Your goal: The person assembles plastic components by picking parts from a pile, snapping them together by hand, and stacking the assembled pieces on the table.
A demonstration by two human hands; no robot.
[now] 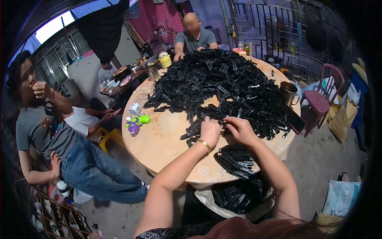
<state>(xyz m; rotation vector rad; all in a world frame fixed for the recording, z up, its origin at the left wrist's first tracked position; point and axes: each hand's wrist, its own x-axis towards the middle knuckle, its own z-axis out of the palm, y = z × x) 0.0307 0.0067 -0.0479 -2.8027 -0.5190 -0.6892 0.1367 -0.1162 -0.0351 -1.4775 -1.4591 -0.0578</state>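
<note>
At the table's (159, 143) six o'clock edge, both hands pinch one black plastic strip (223, 122) between them. Left hand (209, 131) should steady it while right hand (240, 129) works; finished strips (235, 159) stack at five o'clock.

A big heap of black plastic strips (223, 83) covers the far half of the round wooden table (159, 139). Both hands meet at its near edge, the left hand (209, 130) just left of the right hand (240, 128). A small stack of black strips (235, 159) lies nearer, right of the left forearm. A green-and-purple toy (136, 122) sits at the table's left, a metal mug (288, 92) at its right.
</note>
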